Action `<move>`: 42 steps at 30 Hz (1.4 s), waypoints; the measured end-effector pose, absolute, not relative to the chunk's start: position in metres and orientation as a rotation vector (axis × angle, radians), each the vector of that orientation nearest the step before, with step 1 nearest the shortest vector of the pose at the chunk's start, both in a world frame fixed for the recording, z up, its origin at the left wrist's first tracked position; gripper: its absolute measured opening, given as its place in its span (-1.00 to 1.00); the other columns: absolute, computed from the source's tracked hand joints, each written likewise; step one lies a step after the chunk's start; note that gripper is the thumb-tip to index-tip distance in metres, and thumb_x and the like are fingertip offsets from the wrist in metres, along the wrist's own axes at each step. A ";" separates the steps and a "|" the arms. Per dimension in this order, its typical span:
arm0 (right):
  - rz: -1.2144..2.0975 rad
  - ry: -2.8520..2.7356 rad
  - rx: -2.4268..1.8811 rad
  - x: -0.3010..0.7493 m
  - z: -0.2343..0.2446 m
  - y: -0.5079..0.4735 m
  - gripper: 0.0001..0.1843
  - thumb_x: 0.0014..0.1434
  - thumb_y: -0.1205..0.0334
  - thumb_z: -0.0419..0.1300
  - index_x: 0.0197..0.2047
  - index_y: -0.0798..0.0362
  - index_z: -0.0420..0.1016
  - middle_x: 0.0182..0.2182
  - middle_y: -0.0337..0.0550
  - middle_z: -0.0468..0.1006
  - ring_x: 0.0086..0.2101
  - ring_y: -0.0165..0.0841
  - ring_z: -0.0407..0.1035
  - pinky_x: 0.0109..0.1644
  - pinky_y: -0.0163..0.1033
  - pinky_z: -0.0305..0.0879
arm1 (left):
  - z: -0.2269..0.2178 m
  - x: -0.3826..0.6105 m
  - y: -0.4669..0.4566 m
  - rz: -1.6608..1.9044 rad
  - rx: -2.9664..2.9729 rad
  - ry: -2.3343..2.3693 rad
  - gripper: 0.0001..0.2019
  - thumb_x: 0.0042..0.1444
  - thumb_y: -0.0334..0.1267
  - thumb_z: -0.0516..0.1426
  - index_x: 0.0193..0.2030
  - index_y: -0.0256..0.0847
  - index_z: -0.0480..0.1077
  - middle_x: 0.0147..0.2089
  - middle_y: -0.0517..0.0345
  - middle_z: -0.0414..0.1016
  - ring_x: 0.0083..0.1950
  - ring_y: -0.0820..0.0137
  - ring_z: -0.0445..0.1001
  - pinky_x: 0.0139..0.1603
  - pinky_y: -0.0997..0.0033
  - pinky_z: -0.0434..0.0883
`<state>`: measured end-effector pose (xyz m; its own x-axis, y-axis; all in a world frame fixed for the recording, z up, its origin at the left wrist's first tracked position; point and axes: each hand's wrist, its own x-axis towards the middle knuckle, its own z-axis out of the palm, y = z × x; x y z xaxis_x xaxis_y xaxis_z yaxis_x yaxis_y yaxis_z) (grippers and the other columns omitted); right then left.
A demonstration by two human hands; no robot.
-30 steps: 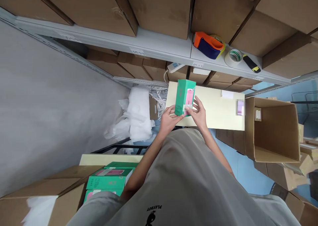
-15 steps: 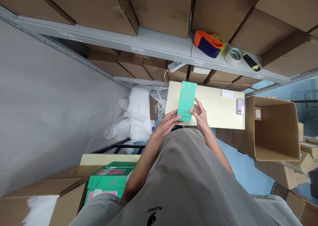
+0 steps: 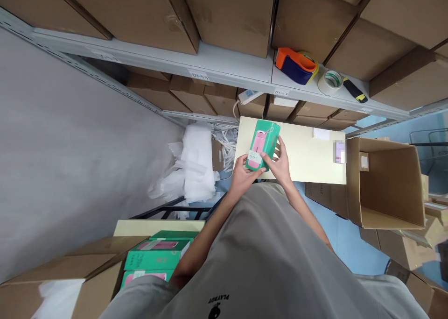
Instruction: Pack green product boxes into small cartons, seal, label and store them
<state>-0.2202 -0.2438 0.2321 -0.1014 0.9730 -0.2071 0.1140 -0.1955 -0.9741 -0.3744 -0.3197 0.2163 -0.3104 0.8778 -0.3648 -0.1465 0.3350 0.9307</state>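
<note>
Near the centre of the frame, a green box point(image 3: 265, 144) is leaning in the person's two hands, its upper end tilting to the right and its front showing a printed pink bottle with a pale label strip across it; the left hand point(image 3: 242, 176) is bending its fingers against the lower left edge and laying its thumb along the bottom edge, while the right hand point(image 3: 281, 166) is pressing its thumb on the front and spreading its fingers along the right side, so each grip is standing only as wide as the box it is holding; below it, a pale table point(image 3: 308, 162) is stretching to the right, carrying a white card point(image 3: 321, 133) near its far edge; in the upper right, an orange and blue tape dispenser point(image 3: 296, 67), a tape roll point(image 3: 329, 82) and a black and yellow cutter point(image 3: 354, 90) are lying on a grey shelf point(image 3: 238, 60); in the lower left, more green boxes point(image 3: 152, 260) are sitting together, and at the right an open carton point(image 3: 354, 183) is standing beside the table
</note>
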 end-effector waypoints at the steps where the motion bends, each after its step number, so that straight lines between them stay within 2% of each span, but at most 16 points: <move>1: 1.385 -1.259 -1.389 -0.220 0.231 -0.244 0.29 0.15 -0.36 0.57 0.74 -0.18 0.11 0.50 0.19 0.46 0.29 -0.01 0.56 0.23 0.06 0.69 | 0.218 -0.376 -0.320 1.205 0.710 1.512 -0.15 -0.14 0.11 0.61 0.25 -0.10 0.46 0.33 -0.16 0.57 0.34 0.01 0.62 0.15 0.11 0.71; 3: 1.394 -1.229 -1.382 -0.216 0.228 -0.243 0.25 0.19 -0.34 0.53 0.74 -0.18 0.11 0.43 0.17 0.53 0.22 -0.04 0.59 0.19 0.04 0.69 | 0.220 -0.382 -0.321 1.188 0.690 1.424 -0.21 -0.07 0.17 0.59 0.22 -0.09 0.47 0.35 -0.15 0.59 0.39 -0.02 0.60 0.15 0.09 0.72; 6: 1.441 -1.190 -1.336 -0.208 0.223 -0.242 0.21 0.19 -0.35 0.51 0.73 -0.17 0.15 0.37 0.15 0.58 0.17 -0.07 0.61 0.16 0.03 0.67 | 0.223 -0.396 -0.321 1.100 0.551 1.224 -0.27 0.03 0.26 0.53 0.20 -0.10 0.52 0.32 -0.16 0.64 0.36 -0.04 0.65 0.18 0.01 0.73; 11: 1.506 -1.188 -1.275 -0.204 0.221 -0.246 0.18 0.20 -0.36 0.52 0.70 -0.15 0.21 0.39 0.14 0.59 0.17 -0.08 0.61 0.27 0.06 0.61 | 0.219 -0.410 -0.321 0.993 0.458 1.052 -0.24 -0.02 0.16 0.59 0.26 -0.14 0.63 0.24 -0.19 0.74 0.27 -0.08 0.72 0.26 -0.08 0.70; 15: 1.536 -1.228 -1.283 -0.204 0.220 -0.244 0.17 0.23 -0.42 0.48 0.72 -0.17 0.20 0.42 0.14 0.56 0.26 -0.02 0.57 0.37 0.13 0.57 | 0.214 -0.408 -0.319 0.998 0.474 1.084 -0.25 -0.07 0.09 0.60 0.24 -0.17 0.64 0.20 -0.18 0.76 0.28 -0.08 0.71 0.26 -0.06 0.68; 19: 1.475 -1.266 -1.354 -0.204 0.220 -0.236 0.32 0.15 -0.49 0.52 0.75 -0.20 0.10 0.52 0.21 0.43 0.39 0.06 0.47 0.37 0.18 0.60 | 0.215 -0.397 -0.316 1.075 0.603 1.439 -0.22 -0.18 0.00 0.63 0.19 -0.15 0.55 0.25 -0.16 0.68 0.31 -0.07 0.64 0.14 0.01 0.71; 21: 1.440 -1.286 -1.370 -0.206 0.222 -0.232 0.36 0.14 -0.51 0.51 0.77 -0.22 0.03 0.53 0.22 0.41 0.37 0.06 0.49 0.32 0.17 0.65 | 0.219 -0.389 -0.316 1.131 0.699 1.639 -0.23 -0.19 -0.05 0.63 0.17 -0.11 0.51 0.27 -0.15 0.61 0.31 -0.06 0.62 0.07 0.04 0.72; 24: 1.407 -1.295 -1.392 -0.211 0.224 -0.229 0.38 0.14 -0.49 0.52 0.79 -0.24 -0.02 0.49 0.20 0.44 0.26 0.02 0.56 0.19 0.10 0.72 | 0.228 -0.378 -0.317 1.185 0.873 1.777 -0.28 -0.14 -0.08 0.63 0.15 -0.06 0.49 0.25 -0.10 0.56 0.31 -0.04 0.60 0.10 0.06 0.70; 27: 1.379 -1.258 -1.408 -0.212 0.224 -0.228 0.36 0.16 -0.42 0.52 0.79 -0.22 -0.03 0.46 0.21 0.48 0.20 -0.02 0.59 0.14 0.05 0.73 | 0.234 -0.377 -0.320 1.187 0.911 1.721 -0.27 -0.10 -0.06 0.62 0.19 -0.06 0.49 0.27 -0.10 0.56 0.35 -0.04 0.57 0.12 0.07 0.70; 30: 1.403 -1.197 -1.399 -0.207 0.222 -0.229 0.31 0.17 -0.34 0.52 0.77 -0.21 0.01 0.43 0.19 0.53 0.18 -0.03 0.62 0.17 0.09 0.70 | 0.230 -0.388 -0.323 1.139 0.747 1.499 -0.28 -0.05 0.05 0.59 0.19 -0.11 0.50 0.30 -0.14 0.59 0.42 -0.06 0.56 0.14 0.06 0.72; 33: 1.484 -1.146 -1.373 -0.200 0.222 -0.232 0.20 0.21 -0.30 0.48 0.74 -0.22 0.09 0.39 0.14 0.57 0.15 -0.05 0.63 0.19 0.12 0.68 | 0.223 -0.404 -0.324 1.064 0.552 1.279 -0.28 0.00 0.13 0.57 0.21 -0.13 0.54 0.36 -0.19 0.62 0.46 -0.09 0.56 0.24 -0.04 0.71; 35: 1.516 -1.145 -1.348 -0.198 0.223 -0.234 0.15 0.23 -0.28 0.47 0.73 -0.23 0.12 0.40 0.13 0.58 0.16 -0.06 0.62 0.19 0.10 0.67 | 0.219 -0.411 -0.325 1.026 0.459 1.175 -0.27 0.01 0.13 0.57 0.25 -0.14 0.58 0.37 -0.20 0.64 0.40 -0.09 0.62 0.29 -0.10 0.70; 38: 1.536 -1.156 -1.324 -0.198 0.224 -0.236 0.14 0.24 -0.28 0.46 0.73 -0.22 0.13 0.41 0.14 0.58 0.19 -0.04 0.61 0.20 0.10 0.66 | 0.218 -0.414 -0.325 0.993 0.419 1.107 -0.28 0.00 0.13 0.58 0.24 -0.17 0.63 0.25 -0.21 0.72 0.30 -0.10 0.69 0.32 -0.14 0.68; 42: 1.572 -1.185 -1.307 -0.200 0.227 -0.234 0.23 0.22 -0.36 0.47 0.76 -0.19 0.04 0.42 0.15 0.56 0.26 0.02 0.58 0.31 0.17 0.62 | 0.219 -0.405 -0.325 1.040 0.548 1.306 -0.29 -0.07 0.02 0.60 0.20 -0.19 0.61 0.19 -0.16 0.72 0.33 -0.06 0.65 0.24 -0.01 0.71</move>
